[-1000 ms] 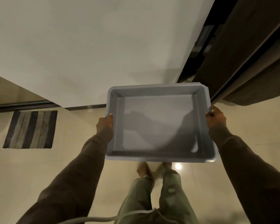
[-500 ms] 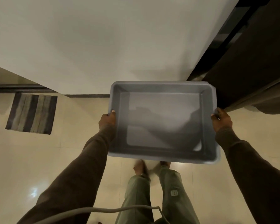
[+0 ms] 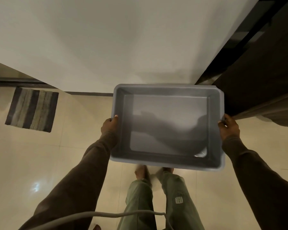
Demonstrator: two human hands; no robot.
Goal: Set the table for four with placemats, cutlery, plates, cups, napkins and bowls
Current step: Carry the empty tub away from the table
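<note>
Both hands grip the grey tub [image 3: 167, 123] by its side rims, the left hand [image 3: 108, 126] and the right hand [image 3: 229, 128] curled around them. The tub is above the floor [image 3: 40, 163], right of the striped mat [image 3: 32, 109].

Single head view looks steeply down, close over the arms, slightly blurred.

A plain white wall [image 3: 93, 39] is filling most of what I am seeing ahead, ending at a dark skirting strip [image 3: 88, 93]. Glossy cream floor tiles [image 3: 23, 163] are catching a pale glint of light below me. A grey-and-beige striped rectangular mat [image 3: 32, 109] is lying to my left, and dark brown curtains [image 3: 264, 72] are hanging to my right.
</note>
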